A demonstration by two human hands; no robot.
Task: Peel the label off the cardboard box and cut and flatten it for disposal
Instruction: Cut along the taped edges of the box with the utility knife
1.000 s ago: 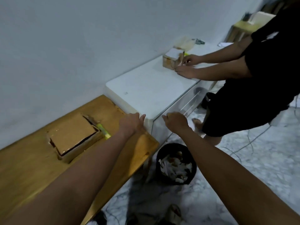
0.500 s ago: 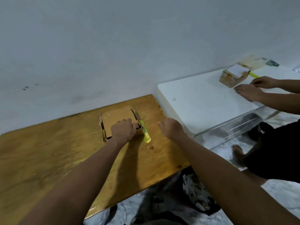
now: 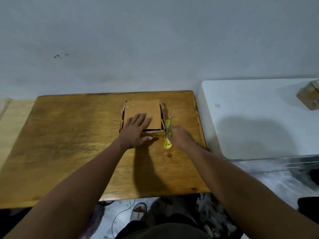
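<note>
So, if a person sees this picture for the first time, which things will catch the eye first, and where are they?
First comes the brown cardboard box in the middle of the wooden table, with the left hand spread flat on its top. Next is the bright yellow-green cutter lying just right of the box, where the right hand reaches it; the blur hides whether it is gripped. A white table stands to the right.
</note>
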